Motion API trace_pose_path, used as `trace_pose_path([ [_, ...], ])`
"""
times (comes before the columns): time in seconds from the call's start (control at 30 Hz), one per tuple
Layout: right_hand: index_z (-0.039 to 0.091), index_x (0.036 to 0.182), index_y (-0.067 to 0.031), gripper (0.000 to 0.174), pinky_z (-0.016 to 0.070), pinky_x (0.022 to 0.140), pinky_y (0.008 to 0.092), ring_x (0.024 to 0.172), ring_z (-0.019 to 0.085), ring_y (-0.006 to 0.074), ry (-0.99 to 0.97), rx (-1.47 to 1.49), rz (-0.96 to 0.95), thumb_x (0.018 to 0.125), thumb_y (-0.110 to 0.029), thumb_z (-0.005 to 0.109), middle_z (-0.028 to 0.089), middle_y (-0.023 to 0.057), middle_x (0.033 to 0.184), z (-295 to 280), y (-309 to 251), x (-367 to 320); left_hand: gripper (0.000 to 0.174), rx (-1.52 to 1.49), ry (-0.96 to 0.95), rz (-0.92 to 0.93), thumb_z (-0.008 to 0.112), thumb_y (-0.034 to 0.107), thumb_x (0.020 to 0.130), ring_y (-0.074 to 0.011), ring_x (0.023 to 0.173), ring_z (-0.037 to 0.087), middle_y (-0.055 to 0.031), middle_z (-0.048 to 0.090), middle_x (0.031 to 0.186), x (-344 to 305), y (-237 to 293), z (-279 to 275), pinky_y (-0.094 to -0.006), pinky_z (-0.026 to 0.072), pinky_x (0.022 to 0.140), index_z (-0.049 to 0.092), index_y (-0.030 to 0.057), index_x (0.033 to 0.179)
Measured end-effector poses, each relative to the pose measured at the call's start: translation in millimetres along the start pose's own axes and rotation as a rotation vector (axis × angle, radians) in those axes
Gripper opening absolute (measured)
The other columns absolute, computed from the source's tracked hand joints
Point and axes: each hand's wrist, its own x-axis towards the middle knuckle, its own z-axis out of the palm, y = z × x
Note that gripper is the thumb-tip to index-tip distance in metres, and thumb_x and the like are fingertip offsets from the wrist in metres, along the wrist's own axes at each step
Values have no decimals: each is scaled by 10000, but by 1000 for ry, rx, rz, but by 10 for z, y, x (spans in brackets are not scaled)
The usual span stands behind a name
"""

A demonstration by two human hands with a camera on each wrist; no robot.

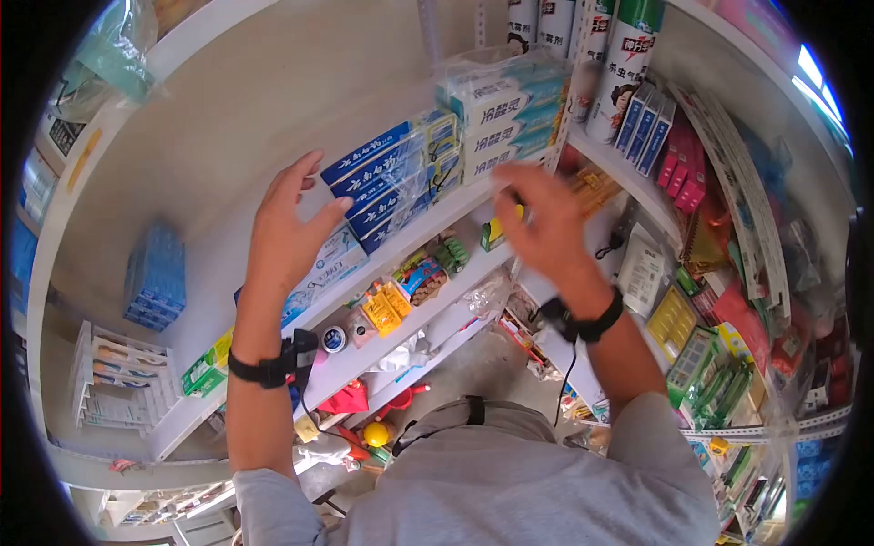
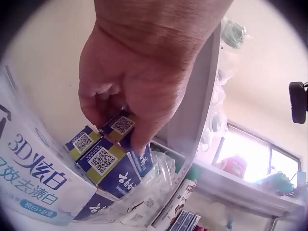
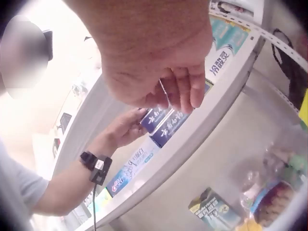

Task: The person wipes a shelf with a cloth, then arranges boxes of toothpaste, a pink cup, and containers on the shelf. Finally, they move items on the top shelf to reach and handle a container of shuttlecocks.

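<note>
A stack of blue toothpaste boxes [image 1: 375, 171] lies on the white shelf, with clear plastic wrap [image 2: 161, 180] about its end. My left hand [image 1: 280, 232] is at the stack's left end. In the left wrist view, its thumb and curled fingers pinch an upper box [image 2: 120, 126] from two sides. My right hand [image 1: 544, 223], blurred in the head view, hovers at the shelf's front edge with loosely bent fingers. Beyond it stand white-and-teal toothpaste boxes [image 1: 492, 114] in plastic. In the right wrist view, its fingers overlap the blue boxes [image 3: 166, 126].
A white whitening-toothpaste box [image 2: 41, 178] sits beside the blue stack. Tall spray cans [image 1: 624, 77] stand at the back right. Small goods, including a yellow pack [image 1: 386, 308], fill the lower shelf. A blue box stack [image 1: 155, 278] and a toothbrush rack [image 1: 123, 373] are at left.
</note>
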Motion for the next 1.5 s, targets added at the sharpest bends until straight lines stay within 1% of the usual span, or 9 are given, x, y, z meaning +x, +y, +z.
trace_pose_path([
  [0.13,700,1184,-43,282,552,951,447,1111,677,378,76,-283,-222,915,-129,707,720,171,1188,-191,198,772,486,177,90,31,804,174,863,-316,1235,643,-173,667,1347,-480,-35,-530,-395,495,1053,677,59,1318],
  [0.23,704,1168,-29,265,554,952,436,1100,685,387,44,-221,-221,912,-100,703,726,173,1178,-203,-38,878,484,267,64,-145,808,166,842,-340,1264,628,-174,668,1353,-972,-330,-1080,-409,481,1079,687,52,1297],
  [0.43,720,1072,-12,225,580,879,418,997,719,363,-269,184,-251,848,-28,737,741,171,1105,237,-630,324,538,438,-219,-571,795,107,791,-374,1268,614,-185,664,1355,-1914,-673,-1917,-423,464,1103,675,35,1310],
  [0.67,724,1034,-6,195,595,828,404,941,728,351,-439,402,-205,841,-19,745,743,164,1075,684,-836,-143,527,371,-184,-672,766,84,814,-362,1177,650,-189,680,1261,-2259,-1105,-2095,-400,489,1040,636,35,1323],
  [0.9,720,1021,-22,175,597,796,414,902,733,351,-469,345,-45,850,-40,754,749,162,1038,468,-625,-550,479,361,10,-673,742,71,865,-277,1136,665,-169,694,1221,-2457,-1176,-2604,-359,486,1021,623,25,1327],
  [0.93,719,1018,-20,169,597,797,412,904,734,351,-483,343,-12,853,-42,751,750,163,1032,422,-591,-628,463,296,63,-692,718,38,888,-213,1134,645,-136,693,1211,-2398,-1114,-2601,-335,476,1031,612,4,1338],
  [1.07,718,1010,-19,153,598,798,407,902,737,347,-521,366,87,862,-50,745,752,166,1017,357,-553,-889,418,38,17,-520,695,15,933,-155,1137,612,-89,673,1232,-1779,-720,-2142,-314,469,1029,610,4,1341],
  [1.3,716,1049,1,193,600,850,390,953,747,346,-565,392,124,857,0,734,751,184,1066,273,-674,-1025,531,113,-177,-424,783,104,894,-242,1219,636,-169,676,1320,-1071,-603,-1072,-331,468,1058,608,41,1392],
  [1.5,706,1027,-21,162,599,811,415,915,734,357,-545,330,187,867,-42,725,747,167,1018,136,-575,-1188,734,-32,-130,-352,823,86,840,-269,1365,578,-167,618,1464,-1147,-676,-1049,-388,408,1184,526,83,1512],
])
